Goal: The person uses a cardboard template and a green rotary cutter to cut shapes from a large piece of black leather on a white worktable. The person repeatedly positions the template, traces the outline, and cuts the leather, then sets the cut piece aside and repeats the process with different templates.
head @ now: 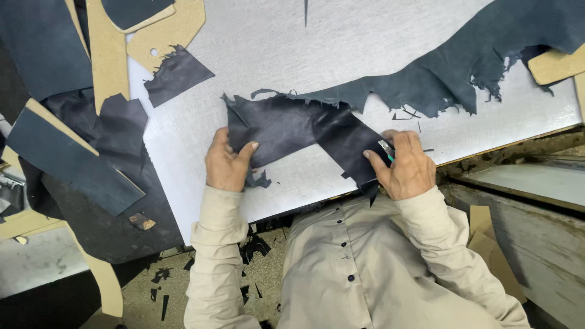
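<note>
A dark navy leather piece (304, 131) lies on the grey metal cutting board (341, 49), bent in an L shape. My left hand (226, 163) pinches its left end between thumb and fingers. My right hand (403, 166) presses on the piece's lower right end near the board's edge and grips a small knife (386, 149) with a silver blade and green handle. A larger ragged navy hide (451, 67) stretches across the board to the upper right and touches the piece's top.
Cardboard patterns (164, 30) and stacked dark leather pieces (73, 152) lie at the left. A small leather scrap (177, 73) rests on the board's upper left. Offcuts litter the floor (201, 268) below. A wooden bench (524, 201) stands at the right.
</note>
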`<state>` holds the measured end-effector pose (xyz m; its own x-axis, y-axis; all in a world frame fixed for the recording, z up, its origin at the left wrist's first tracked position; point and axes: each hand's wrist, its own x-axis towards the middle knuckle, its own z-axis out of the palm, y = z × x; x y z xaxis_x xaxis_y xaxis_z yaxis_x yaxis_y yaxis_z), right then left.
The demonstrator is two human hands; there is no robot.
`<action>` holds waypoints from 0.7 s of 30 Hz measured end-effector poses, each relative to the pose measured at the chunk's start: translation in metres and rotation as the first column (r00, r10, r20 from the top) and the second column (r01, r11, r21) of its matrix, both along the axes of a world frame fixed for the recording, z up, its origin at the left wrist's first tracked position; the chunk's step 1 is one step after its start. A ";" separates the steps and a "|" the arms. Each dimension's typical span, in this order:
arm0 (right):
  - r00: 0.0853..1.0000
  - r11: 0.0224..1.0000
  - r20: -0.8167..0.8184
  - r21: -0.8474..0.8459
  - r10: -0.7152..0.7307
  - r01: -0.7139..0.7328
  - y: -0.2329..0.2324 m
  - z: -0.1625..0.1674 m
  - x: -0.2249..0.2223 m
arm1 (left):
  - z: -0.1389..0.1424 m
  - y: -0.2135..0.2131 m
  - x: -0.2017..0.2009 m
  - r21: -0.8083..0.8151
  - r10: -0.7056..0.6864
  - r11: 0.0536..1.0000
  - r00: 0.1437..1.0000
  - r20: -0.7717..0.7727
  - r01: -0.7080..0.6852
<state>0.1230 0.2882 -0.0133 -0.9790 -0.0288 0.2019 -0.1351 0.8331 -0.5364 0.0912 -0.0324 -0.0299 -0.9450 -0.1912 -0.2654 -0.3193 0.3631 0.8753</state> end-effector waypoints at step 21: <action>0.982 0.920 -0.135 0.385 0.129 -0.068 0.121 -0.036 -0.099 | -0.038 0.150 -0.071 -0.833 -0.636 0.379 0.768 0.082 0.403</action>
<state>0.0238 0.4087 -0.0492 -0.9249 -0.2273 0.3049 -0.2825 0.9474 -0.1507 0.0200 0.1181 -0.0675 -0.9347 0.3497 -0.0634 0.3375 0.9293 0.1499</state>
